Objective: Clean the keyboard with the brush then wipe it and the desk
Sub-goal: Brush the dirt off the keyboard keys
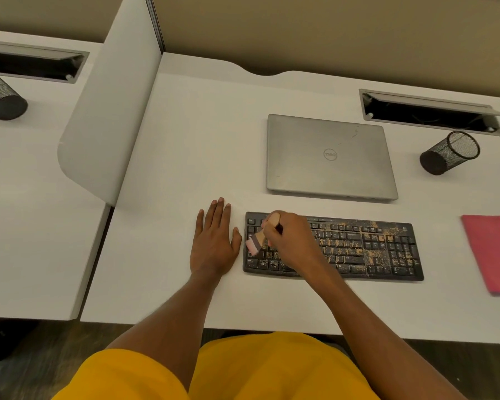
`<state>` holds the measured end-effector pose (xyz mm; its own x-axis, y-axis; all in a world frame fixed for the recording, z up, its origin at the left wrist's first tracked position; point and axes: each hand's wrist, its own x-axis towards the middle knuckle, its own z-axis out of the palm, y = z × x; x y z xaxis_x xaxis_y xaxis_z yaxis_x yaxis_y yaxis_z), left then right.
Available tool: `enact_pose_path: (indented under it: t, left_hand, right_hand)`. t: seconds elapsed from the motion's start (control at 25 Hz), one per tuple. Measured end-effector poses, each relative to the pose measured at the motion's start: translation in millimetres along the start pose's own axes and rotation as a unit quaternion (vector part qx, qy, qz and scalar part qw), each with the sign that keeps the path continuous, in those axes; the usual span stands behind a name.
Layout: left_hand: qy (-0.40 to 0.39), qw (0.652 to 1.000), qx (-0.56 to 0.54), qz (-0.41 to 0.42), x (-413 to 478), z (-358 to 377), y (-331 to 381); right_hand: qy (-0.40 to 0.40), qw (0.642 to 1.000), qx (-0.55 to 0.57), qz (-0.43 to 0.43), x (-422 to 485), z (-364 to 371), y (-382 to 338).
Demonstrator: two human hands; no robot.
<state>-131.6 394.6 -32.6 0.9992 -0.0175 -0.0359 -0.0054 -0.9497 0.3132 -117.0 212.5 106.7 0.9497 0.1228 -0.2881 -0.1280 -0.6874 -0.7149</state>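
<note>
1 brush (254, 244), 1 kbd (358, 251), 1 cloth (492, 252)

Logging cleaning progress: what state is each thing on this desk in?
keyboard: speckled with tan crumbs.
brush: gripped by right hand, bristles on left keys.
left hand: flat on desk.
laptop: closed.
pink cloth: lying flat, untouched.
mesh cup: upright, looks empty.

Right hand (289, 238) sweeps brush (257, 239) across keyboard (358, 252)
</note>
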Motion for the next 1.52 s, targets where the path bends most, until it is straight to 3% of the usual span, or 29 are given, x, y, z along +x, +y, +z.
enact_pose_path:
  t: [0.24,0.4,0.72,1.0,1.36,1.52]
  left_hand:
    - [0.011,1.000,-0.002,0.003,-0.1,1.0,-0.7]
    - [0.016,1.000,-0.005,0.005,-0.5,0.1,-0.2]
    - [0.015,1.000,-0.009,0.004,-0.1,0.2,-0.4]
    - [0.010,1.000,-0.001,0.002,0.0,1.0,0.0]
    - [0.004,1.000,-0.005,-0.001,-0.1,0.0,-0.1]
    - [0.005,1.000,-0.002,-0.001,-0.2,0.3,0.2]
  right_hand:
    - [0.032,0.990,-0.105,-0.087,1.7,-14.5,-17.9]
    - [-0.011,0.987,-0.130,-0.095,7.6,-2.1,-28.5]
    - [0.006,0.959,-0.270,-0.088,11.9,-10.1,-18.6]
    - [-0.005,0.988,-0.131,-0.077,8.1,-9.4,-33.8]
    - [0.029,0.946,-0.314,-0.071,10.0,-13.5,-19.7]
    - [0.034,0.973,-0.213,-0.084,10.0,-7.9,-28.5]
